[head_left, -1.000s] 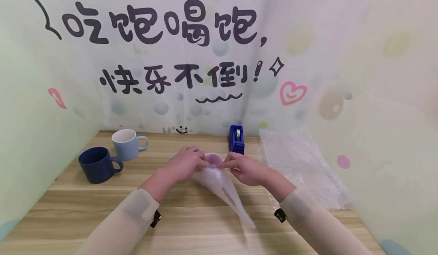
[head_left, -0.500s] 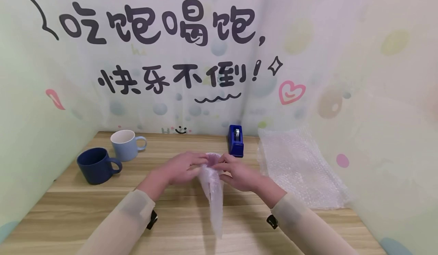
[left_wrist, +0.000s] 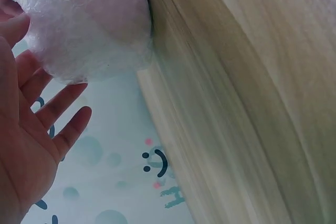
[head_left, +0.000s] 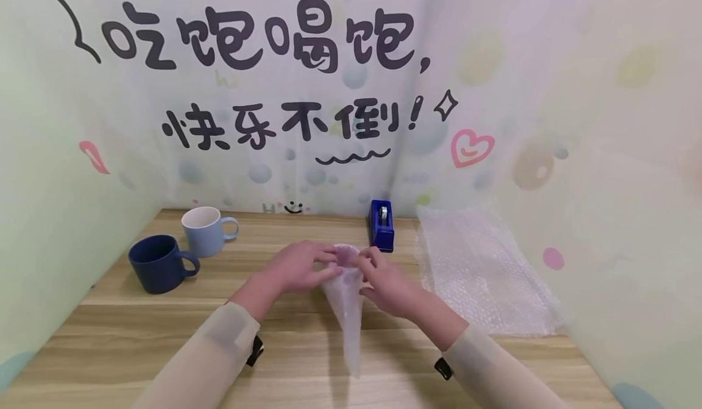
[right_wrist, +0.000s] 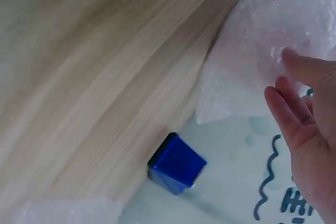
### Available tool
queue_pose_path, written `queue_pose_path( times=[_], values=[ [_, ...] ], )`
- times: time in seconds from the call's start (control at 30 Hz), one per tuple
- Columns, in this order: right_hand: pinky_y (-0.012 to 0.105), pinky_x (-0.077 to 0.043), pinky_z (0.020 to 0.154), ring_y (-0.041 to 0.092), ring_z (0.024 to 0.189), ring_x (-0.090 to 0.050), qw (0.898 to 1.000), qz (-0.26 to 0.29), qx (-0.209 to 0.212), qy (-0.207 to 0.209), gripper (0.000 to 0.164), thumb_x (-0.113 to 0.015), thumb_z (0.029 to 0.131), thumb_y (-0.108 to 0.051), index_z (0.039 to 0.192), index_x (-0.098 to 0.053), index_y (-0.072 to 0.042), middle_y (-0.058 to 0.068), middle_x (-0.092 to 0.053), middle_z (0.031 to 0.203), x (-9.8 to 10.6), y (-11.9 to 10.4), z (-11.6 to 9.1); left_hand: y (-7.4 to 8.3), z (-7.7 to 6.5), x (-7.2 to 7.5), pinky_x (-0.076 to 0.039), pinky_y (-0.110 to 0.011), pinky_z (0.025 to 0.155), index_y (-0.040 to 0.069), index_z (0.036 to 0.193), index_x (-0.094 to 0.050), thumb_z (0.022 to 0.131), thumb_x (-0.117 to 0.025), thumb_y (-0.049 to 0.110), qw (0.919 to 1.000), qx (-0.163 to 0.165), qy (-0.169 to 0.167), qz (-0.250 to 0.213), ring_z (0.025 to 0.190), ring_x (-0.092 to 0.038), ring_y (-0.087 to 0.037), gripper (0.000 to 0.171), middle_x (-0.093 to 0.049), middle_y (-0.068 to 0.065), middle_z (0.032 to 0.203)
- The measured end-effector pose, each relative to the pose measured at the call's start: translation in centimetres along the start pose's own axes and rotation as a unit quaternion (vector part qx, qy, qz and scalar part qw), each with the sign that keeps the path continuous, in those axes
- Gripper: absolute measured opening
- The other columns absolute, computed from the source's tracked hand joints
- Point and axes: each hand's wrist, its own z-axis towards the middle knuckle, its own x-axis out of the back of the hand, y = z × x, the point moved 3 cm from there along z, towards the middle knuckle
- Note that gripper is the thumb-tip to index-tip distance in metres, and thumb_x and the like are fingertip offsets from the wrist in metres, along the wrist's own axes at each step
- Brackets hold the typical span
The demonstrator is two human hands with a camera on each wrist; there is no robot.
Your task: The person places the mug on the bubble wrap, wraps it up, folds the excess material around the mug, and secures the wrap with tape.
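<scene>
Bubble wrap (head_left: 345, 311) surrounds a round-mouthed, pinkish thing (head_left: 347, 254) in the middle of the table; the wrap hides its body. A long flap of the wrap tapers down toward me. At the left of the mouth, my left hand (head_left: 298, 267) pinches the wrap's upper edge between thumb and fingers, the remaining fingers spread in the left wrist view. From the other side my right hand (head_left: 390, 284) holds the edge, thumb (right_wrist: 302, 66) against the wrap and fingers bent at the rim. Pink shows faintly through the wrap (left_wrist: 89, 19) in the left wrist view.
A navy mug (head_left: 156, 266) and a light blue mug (head_left: 204, 235) stand at the left. Behind the hands is a blue tape dispenser (head_left: 381, 226). Flat bubble wrap sheets (head_left: 482, 275) lie at the right, and a printed cloth wall (head_left: 307, 177) backs the table.
The wrap's loose flap has swung from pointing lower right to hanging almost straight toward me. Both hands have shifted their fingers along the edge, staying at the mouth.
</scene>
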Motion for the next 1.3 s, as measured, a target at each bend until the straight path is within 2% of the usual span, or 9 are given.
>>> queue_pose_path(
  times=[0.17, 0.27, 0.33, 0.5, 0.67, 0.83, 0.97, 1.07, 1.3],
  values=[
    [0.027, -0.055, 0.08, 0.015, 0.092, -0.06, 0.979, -0.122, 0.163, 0.003, 0.055, -0.086, 0.087, -0.007, 0.133, -0.074, -0.035, 0.005, -0.061, 0.124, 1.0, -3.4, -2.0, 0.0, 0.3, -0.1, -0.047, -0.057, 0.124, 0.017, 0.141, -0.075, 0.109, -0.061, 0.051, 0.9998, -0.015, 0.0, 0.012, 0.145, -0.062, -0.035, 0.049, -0.065, -0.007, 0.158],
    [0.027, -0.054, 0.086, 0.014, 0.097, -0.059, 0.968, -0.123, 0.217, 0.006, 0.033, -0.093, 0.085, -0.024, 0.112, -0.08, -0.036, -0.004, -0.06, 0.115, 1.3, -4.6, -2.3, -0.2, 0.4, -0.1, -0.049, -0.057, 0.122, 0.016, 0.14, -0.076, 0.109, -0.062, 0.049, 0.9996, -0.024, 0.005, 0.013, 0.144, -0.064, -0.036, 0.048, -0.066, -0.009, 0.156],
    [0.025, -0.055, 0.089, 0.013, 0.097, -0.06, 0.97, -0.093, 0.221, 0.03, 0.025, -0.096, 0.081, -0.029, 0.101, -0.08, -0.031, -0.006, -0.062, 0.11, 1.5, -4.5, -2.2, -0.4, 0.4, -0.1, -0.047, -0.058, 0.123, 0.016, 0.141, -0.075, 0.109, -0.062, 0.049, 0.9997, -0.025, 0.005, 0.008, 0.145, -0.063, -0.037, 0.048, -0.065, -0.009, 0.158],
    [0.023, -0.054, 0.084, 0.011, 0.093, -0.061, 0.985, 0.006, 0.121, 0.123, 0.027, -0.095, 0.083, -0.022, 0.093, -0.071, -0.018, -0.004, -0.064, 0.099, 1.3, -2.6, -1.3, -0.7, 0.2, -0.5, -0.045, -0.059, 0.125, 0.016, 0.144, -0.072, 0.11, -0.062, 0.047, 0.9996, -0.028, -0.007, -0.007, 0.148, -0.059, -0.038, 0.048, -0.061, -0.01, 0.161],
    [0.033, -0.053, 0.085, 0.021, 0.103, -0.058, 0.987, 0.05, 0.02, 0.153, 0.024, -0.088, 0.093, -0.022, 0.106, -0.072, -0.01, 0.007, -0.061, 0.111, 0.3, -0.8, 0.0, -0.5, 0.1, -0.4, -0.049, -0.057, 0.123, 0.013, 0.139, -0.076, 0.108, -0.067, 0.035, 0.9989, -0.045, 0.002, -0.012, 0.144, -0.063, -0.038, 0.039, -0.065, -0.012, 0.156],
    [0.035, -0.057, 0.08, 0.018, 0.089, -0.064, 0.989, 0.01, 0.0, 0.146, 0.033, -0.079, 0.101, -0.024, 0.129, -0.071, -0.009, 0.004, -0.07, 0.105, -0.5, 0.7, 1.2, -0.4, 0.3, -0.3, -0.051, -0.055, 0.121, 0.013, 0.134, -0.079, 0.108, -0.067, 0.032, 0.9983, -0.056, 0.01, -0.01, 0.139, -0.067, -0.036, 0.034, -0.071, -0.011, 0.15],
    [0.027, -0.053, 0.068, 0.014, 0.076, -0.06, 0.991, 0.009, -0.004, 0.132, 0.019, -0.077, 0.103, -0.024, 0.108, -0.065, -0.01, 0.0, -0.067, 0.091, -0.8, 1.4, 1.8, -0.4, 0.4, -0.3, -0.053, -0.055, 0.118, 0.011, 0.129, -0.081, 0.109, -0.065, 0.029, 0.9973, -0.07, 0.015, -0.018, 0.134, -0.07, -0.036, 0.032, -0.075, -0.012, 0.143],
    [0.023, -0.049, 0.064, 0.011, 0.072, -0.057, 0.992, 0.028, -0.019, 0.123, 0.024, -0.078, 0.103, -0.023, 0.094, -0.058, -0.014, -0.003, -0.064, 0.083, -0.6, 1.5, 2.2, -0.5, 0.3, -0.4, -0.054, -0.055, 0.117, 0.011, 0.126, -0.082, 0.108, -0.065, 0.025, 0.9963, -0.072, 0.018, -0.043, 0.132, -0.071, -0.034, 0.029, -0.075, -0.011, 0.142],
    [0.019, -0.042, 0.059, 0.006, 0.066, -0.051, 0.989, 0.039, -0.063, 0.131, 0.031, -0.078, 0.103, -0.025, 0.085, -0.055, -0.015, -0.006, -0.059, 0.073, -0.5, 1.7, 2.6, -0.8, 0.1, -0.8, -0.05, -0.057, 0.121, 0.012, 0.139, -0.077, 0.111, -0.061, 0.027, 0.9954, -0.046, 0.014, -0.083, 0.143, -0.064, -0.037, 0.036, -0.067, -0.012, 0.155]
  ],
)
